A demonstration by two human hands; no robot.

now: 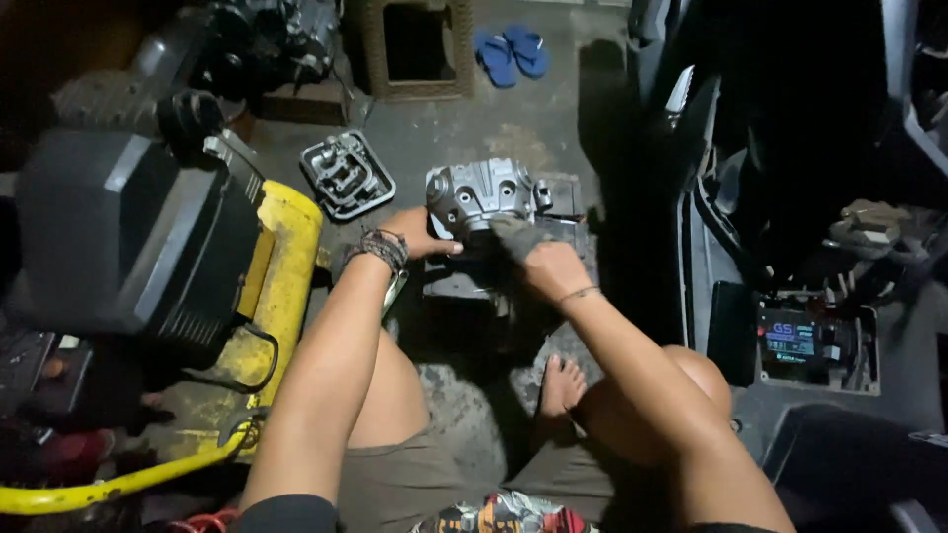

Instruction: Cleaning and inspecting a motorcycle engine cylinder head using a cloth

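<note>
A grey metal engine cylinder head [481, 193] stands on the concrete floor in front of me, on a dark flat piece. My left hand [420, 234], with braided bands at the wrist, grips its left side. My right hand [549, 265] holds a dirty grey rag [517, 236] pressed against the front of the head. I crouch over it, with my bare right foot [561, 386] on the floor below.
A grey metal engine cover [347, 176] lies left of the head. A yellow and black compressor [158, 247] fills the left side. A motorcycle body with a battery [793, 341] stands at the right. Blue sandals [512, 52] and a wooden crate [417, 47] lie at the back.
</note>
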